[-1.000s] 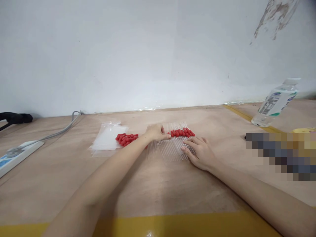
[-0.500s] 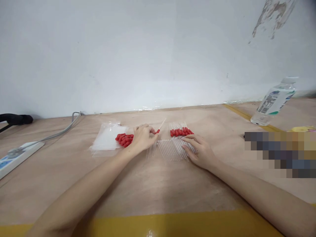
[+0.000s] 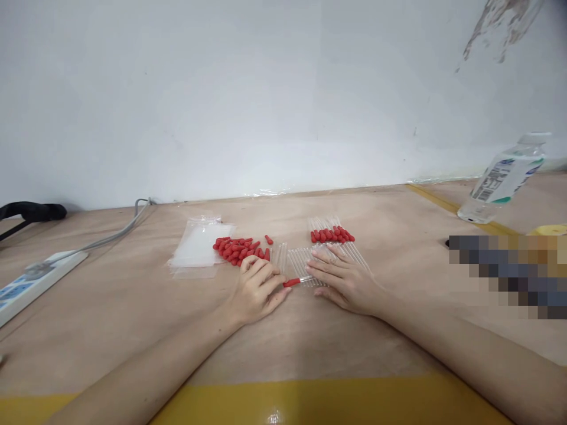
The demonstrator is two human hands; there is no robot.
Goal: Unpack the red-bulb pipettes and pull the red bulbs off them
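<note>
My left hand (image 3: pixel 260 288) is closed, pinching the red rubber bulb of a glass dropper (image 3: pixel 292 282) between thumb and fingertips. The dropper lies nearly level, its glass end pointing right and passing under the fingers of my right hand (image 3: pixel 348 280). That hand is stretched out flat over a row of clear glass tubes (image 3: pixel 301 258), hiding part of them. Just beyond my left hand is a heap of loose red rubber bulbs (image 3: pixel 234 250), with one bulb (image 3: pixel 269 239) lying apart. Behind my right hand, several droppers with red bulbs (image 3: pixel 332 235) lie side by side.
A stack of clear plastic bags (image 3: pixel 199 245) lies left of the bulbs. Farther left are a power strip (image 3: pixel 44 283) with a grey cable (image 3: pixel 106 237) and a black object (image 3: pixel 35 212). A tilted plastic bottle (image 3: pixel 505 180) is at the right, before the white wall (image 3: pixel 283 94).
My left hand has moved nearer to me, turning the dropper from pointing away to pointing right. My right hand has shifted slightly toward me and flattened over the tubes.
</note>
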